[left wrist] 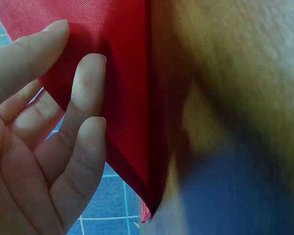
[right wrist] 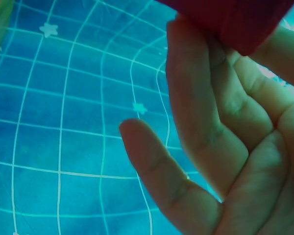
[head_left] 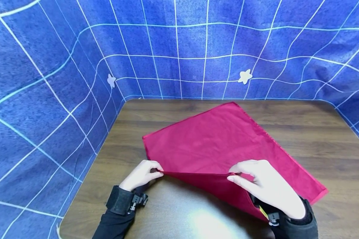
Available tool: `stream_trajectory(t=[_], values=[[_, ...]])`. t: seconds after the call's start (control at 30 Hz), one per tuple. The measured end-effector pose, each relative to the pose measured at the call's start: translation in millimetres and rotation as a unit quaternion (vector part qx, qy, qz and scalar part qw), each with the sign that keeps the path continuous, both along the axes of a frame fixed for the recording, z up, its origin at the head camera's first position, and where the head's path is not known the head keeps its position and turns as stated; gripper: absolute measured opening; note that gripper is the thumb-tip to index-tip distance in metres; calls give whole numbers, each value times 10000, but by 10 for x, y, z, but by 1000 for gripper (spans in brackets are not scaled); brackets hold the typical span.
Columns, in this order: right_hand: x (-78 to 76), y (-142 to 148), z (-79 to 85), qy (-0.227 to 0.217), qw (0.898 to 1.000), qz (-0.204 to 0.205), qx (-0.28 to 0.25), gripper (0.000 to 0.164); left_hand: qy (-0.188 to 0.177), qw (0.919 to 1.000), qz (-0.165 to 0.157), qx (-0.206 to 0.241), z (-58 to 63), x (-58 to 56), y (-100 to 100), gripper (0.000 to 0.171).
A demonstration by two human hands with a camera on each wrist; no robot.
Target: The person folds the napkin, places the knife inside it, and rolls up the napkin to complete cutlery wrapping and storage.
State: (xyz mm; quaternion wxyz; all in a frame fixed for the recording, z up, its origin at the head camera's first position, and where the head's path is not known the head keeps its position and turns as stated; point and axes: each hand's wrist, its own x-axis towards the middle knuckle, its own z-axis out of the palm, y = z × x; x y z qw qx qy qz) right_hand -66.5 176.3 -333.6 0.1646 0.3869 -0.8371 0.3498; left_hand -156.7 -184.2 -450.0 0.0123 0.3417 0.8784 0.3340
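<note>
A crimson cloth point(head_left: 194, 142) with hemmed edges lies spread across the table, its near edge lifted. At the left end of that edge, my left hand point(head_left: 142, 174) pinches the hem between thumb and fingers. My right hand point(head_left: 263, 184) pinches the same edge further right, and a flap of cloth hangs down below it. Between both hands the hem is nearly straight. In the left wrist view the cloth point(left wrist: 125, 98) passes behind the fingers of the left hand point(left wrist: 49, 132). In the right wrist view a dark red piece of cloth point(right wrist: 235, 19) covers fingertips of the right hand point(right wrist: 235, 112).
Beneath everything is a brown wooden table point(head_left: 116, 129) with a bright glare near its front. A blue curtain point(head_left: 191, 43) with white grid lines and stars hangs behind and to the left. Both wrists wear black bands point(head_left: 119, 200).
</note>
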Motion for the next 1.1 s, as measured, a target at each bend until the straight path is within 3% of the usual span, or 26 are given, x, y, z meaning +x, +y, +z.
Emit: stream_trajectory(t=[0.27, 0.47, 0.67, 0.77, 0.87, 0.93, 1.0, 1.1], values=[[54, 230, 48, -187, 9998, -38, 107, 36, -24, 9999, 162, -52, -33, -26, -65, 6], [90, 421, 49, 83, 9997, 139, 161, 36, -252, 9985, 400, -290, -49, -34, -111, 11], [128, 574, 84, 276, 9989, 325, 188, 37, -198, 9984, 435, -288, -82, -49, -165, 9], [167, 654, 116, 328, 9989, 177, 289, 37, -209, 9980, 494, -325, -83, -53, -195, 8], [200, 720, 122, 352, 9992, 161, 124, 22, -270, 9972, 565, -415, -77, -56, -228, 11], [227, 766, 109, 281, 9996, 34, 25, 21, -271, 9968, 582, -469, -75, -60, -250, 11], [252, 812, 99, 241, 9996, -124, -30, 25, -276, 9966, 600, -494, -73, -62, -270, 11], [291, 880, 109, 233, 9986, -464, 103, 46, -287, 9964, 612, -513, -78, -68, -302, 7]])
